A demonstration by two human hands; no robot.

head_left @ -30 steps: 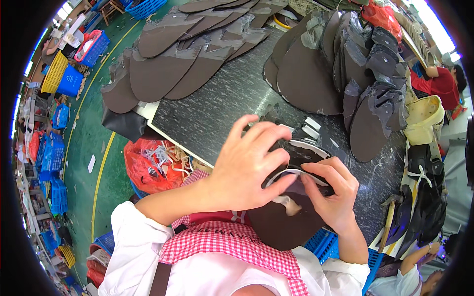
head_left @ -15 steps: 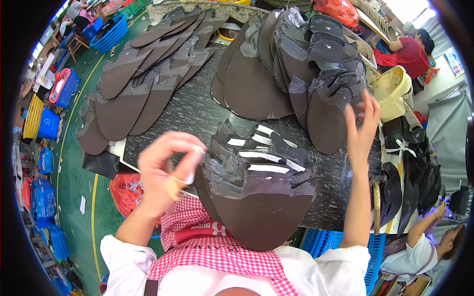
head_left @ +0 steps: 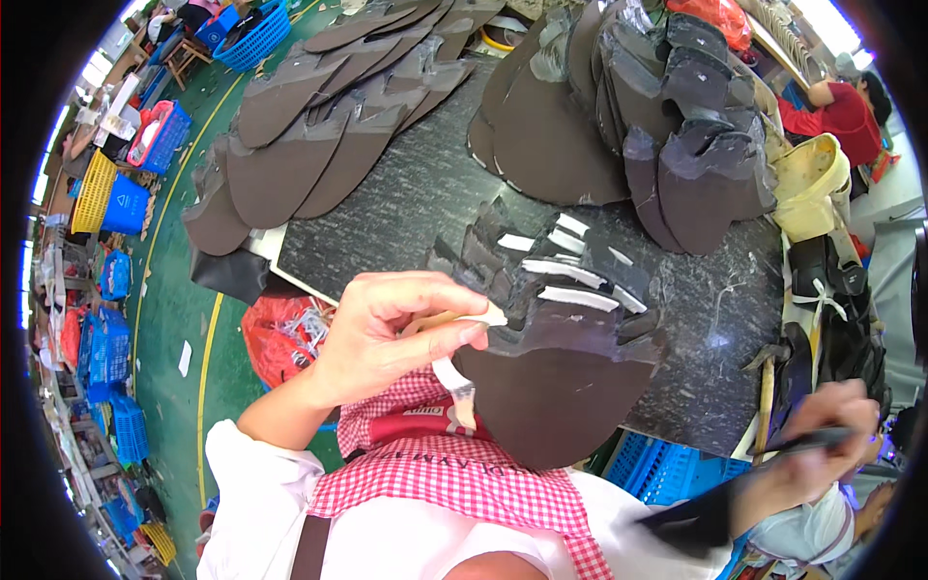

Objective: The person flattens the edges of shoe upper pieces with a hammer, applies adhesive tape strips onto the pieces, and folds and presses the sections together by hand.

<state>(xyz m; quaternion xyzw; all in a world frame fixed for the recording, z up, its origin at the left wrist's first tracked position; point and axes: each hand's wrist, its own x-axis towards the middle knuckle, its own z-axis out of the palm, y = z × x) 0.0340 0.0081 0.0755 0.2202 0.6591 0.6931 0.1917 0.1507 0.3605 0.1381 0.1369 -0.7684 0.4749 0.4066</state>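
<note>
In front of my body lies a stack of dark brown, rounded sheet pieces (head_left: 570, 387) with greyish glued upper edges and several short white strips (head_left: 577, 298) on them. My left hand (head_left: 391, 329) is beside the stack's left edge, thumb and fingers pinched on a pale, narrow strip (head_left: 452, 375) that loops down below the hand. At the lower right my right hand (head_left: 833, 435), blurred by motion, grips a black flat piece (head_left: 691, 522) which trails toward my body. The piece's exact shape is smeared.
More brown pieces lie overlapped at the table's far left (head_left: 290, 174) and far right (head_left: 570, 135). A hammer (head_left: 767, 391) rests by the right edge, near tied black pieces (head_left: 822, 275) and a yellowish container (head_left: 810, 184). Blue crates (head_left: 657, 469) stand below; co-workers sit at the right.
My right hand has left the far-right pile, moved down and right, and now holds a black piece. My left hand has moved right toward the stack. The whole view has shifted.
</note>
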